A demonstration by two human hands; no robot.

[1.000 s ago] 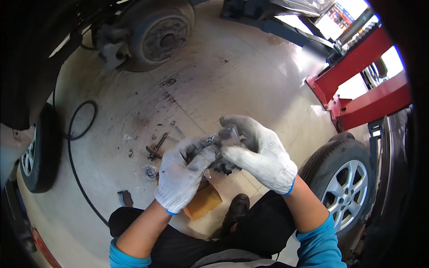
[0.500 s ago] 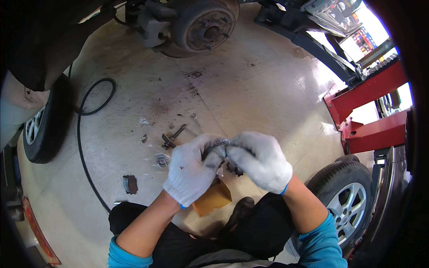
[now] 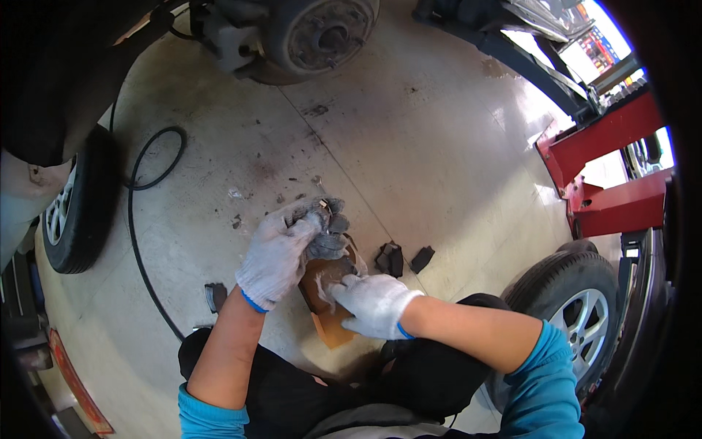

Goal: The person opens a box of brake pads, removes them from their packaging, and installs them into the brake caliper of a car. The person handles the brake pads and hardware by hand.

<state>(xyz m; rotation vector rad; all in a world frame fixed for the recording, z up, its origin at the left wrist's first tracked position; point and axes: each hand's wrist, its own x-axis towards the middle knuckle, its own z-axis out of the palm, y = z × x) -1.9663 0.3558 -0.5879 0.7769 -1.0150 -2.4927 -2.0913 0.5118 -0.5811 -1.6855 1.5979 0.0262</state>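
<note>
My left hand, in a white knit glove with a greyed palm, is turned partly upward with its fingers curled round small metal clips. Below and to the right, my gloved right hand closes on thin clear plastic wrap. That wrap hangs over an opened brown cardboard box on the floor between my knees. Two dark blocks, like brake pads, lie right of the box: a larger piece and a smaller one. Another dark pad rests left of my left wrist.
A brake disc with hub hangs ahead. Removed wheels stand at the left and right. A black hose loops along the left floor. Red lift arms are at the right.
My hands have parted. The left has turned its palm up with the clips, while the right has dropped to the box with plastic wrap. The box and dark pads show more fully.
</note>
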